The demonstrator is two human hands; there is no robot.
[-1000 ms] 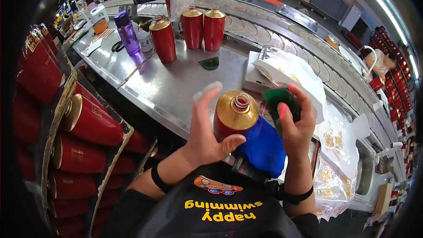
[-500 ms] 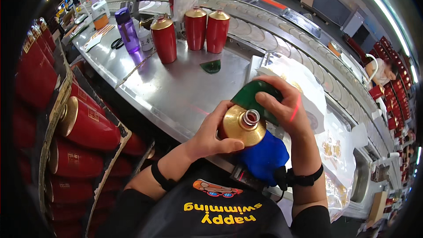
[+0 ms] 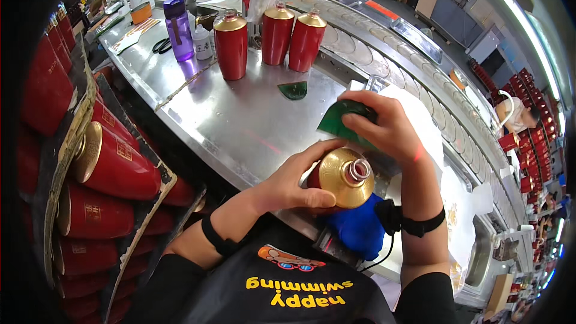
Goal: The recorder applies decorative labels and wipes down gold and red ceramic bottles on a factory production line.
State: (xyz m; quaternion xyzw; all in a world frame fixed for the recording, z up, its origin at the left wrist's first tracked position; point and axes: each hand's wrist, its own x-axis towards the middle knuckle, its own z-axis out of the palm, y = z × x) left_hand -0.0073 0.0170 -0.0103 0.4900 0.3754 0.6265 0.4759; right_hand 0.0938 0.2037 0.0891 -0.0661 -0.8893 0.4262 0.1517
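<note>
My left hand (image 3: 285, 183) is wrapped round a red bottle (image 3: 341, 175) with a gold shoulder and an open, clear glass neck. The bottle leans so that its mouth faces up and toward the right. A flat green scraper (image 3: 337, 119) with a rounded edge is pinched in my right hand (image 3: 387, 125), a little above and apart from the bottle. Just below the bottle bulges a bundle of blue cloth (image 3: 359, 228); whether they touch is unclear. Another green scraper piece (image 3: 293, 90) lies flat on the metal table (image 3: 234, 120).
Three red bottles (image 3: 230, 45) stand at the table's back, beside a purple water bottle (image 3: 179, 30), a small white bottle (image 3: 203, 43) and scissors (image 3: 162, 45). Racks of red bottles (image 3: 117, 159) fill the left. A conveyor (image 3: 384, 54) curves behind; white sheeting (image 3: 420, 114) lies right.
The green scraper has come away from the bottle's shoulder and risen up and left with my right hand. The bottle has shifted slightly right in my left hand. The view has turned a little.
</note>
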